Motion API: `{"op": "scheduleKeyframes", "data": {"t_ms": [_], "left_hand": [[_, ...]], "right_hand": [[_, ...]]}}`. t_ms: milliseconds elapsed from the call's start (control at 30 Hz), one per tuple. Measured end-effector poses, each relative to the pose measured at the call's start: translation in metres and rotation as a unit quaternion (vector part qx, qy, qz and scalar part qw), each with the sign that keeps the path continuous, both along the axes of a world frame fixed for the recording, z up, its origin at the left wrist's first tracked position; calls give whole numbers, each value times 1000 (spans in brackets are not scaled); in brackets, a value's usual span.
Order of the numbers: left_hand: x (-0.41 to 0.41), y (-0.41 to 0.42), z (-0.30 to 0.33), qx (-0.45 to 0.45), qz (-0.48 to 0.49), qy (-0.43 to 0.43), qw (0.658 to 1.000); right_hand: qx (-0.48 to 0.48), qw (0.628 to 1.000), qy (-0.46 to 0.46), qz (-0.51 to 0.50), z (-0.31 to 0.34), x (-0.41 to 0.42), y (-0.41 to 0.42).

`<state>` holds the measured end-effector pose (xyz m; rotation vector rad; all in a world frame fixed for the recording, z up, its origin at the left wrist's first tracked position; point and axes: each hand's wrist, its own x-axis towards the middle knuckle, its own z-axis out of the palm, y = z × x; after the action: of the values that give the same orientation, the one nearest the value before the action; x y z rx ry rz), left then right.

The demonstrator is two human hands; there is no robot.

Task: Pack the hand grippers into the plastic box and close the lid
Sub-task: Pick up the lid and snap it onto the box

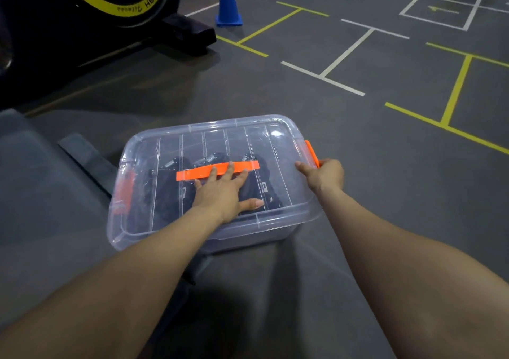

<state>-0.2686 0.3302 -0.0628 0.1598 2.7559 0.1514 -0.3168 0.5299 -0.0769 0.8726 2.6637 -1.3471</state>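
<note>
Clear box (248, 237): on floor, lid (170, 215) seated.
Head view, left hand (220, 193): flat, fingers spread, pressing lid centre.
Right hand (325, 174): curled round right orange latch (312, 153).
Progress: hand grippers (170, 188) packed; both latches look unclipped, judging by their angle.
Count: three springs visible, so probably three grippers; two latches; one blue cone (228, 3).

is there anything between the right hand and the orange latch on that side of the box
Nothing visible. The right hand is already on the right orange latch, fingers curled around it at the box's edge. The left hand lies flat on the lid, clear of that latch.
</note>
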Motion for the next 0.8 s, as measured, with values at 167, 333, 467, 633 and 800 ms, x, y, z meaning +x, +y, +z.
{"op": "scheduleKeyframes", "data": {"t_ms": [167, 333, 467, 633, 800], "left_hand": [[0, -1, -1, -5, -3, 1, 1000], [4, -14, 7, 25, -22, 18, 999], [10, -61, 10, 76, 37, 86, 993], [30, -124, 13, 107, 249, 164, 948], [42, -169, 12, 104, 388, 89, 911]], "right_hand": [[142, 988, 6, 55, 4, 0, -5], [298, 942, 32, 149, 17, 5, -20], [281, 911, 79, 291, 23, 3, -79], [212, 868, 51, 446, 31, 22, -177], [238, 825, 10, 513, 25, 32, -224]]}}
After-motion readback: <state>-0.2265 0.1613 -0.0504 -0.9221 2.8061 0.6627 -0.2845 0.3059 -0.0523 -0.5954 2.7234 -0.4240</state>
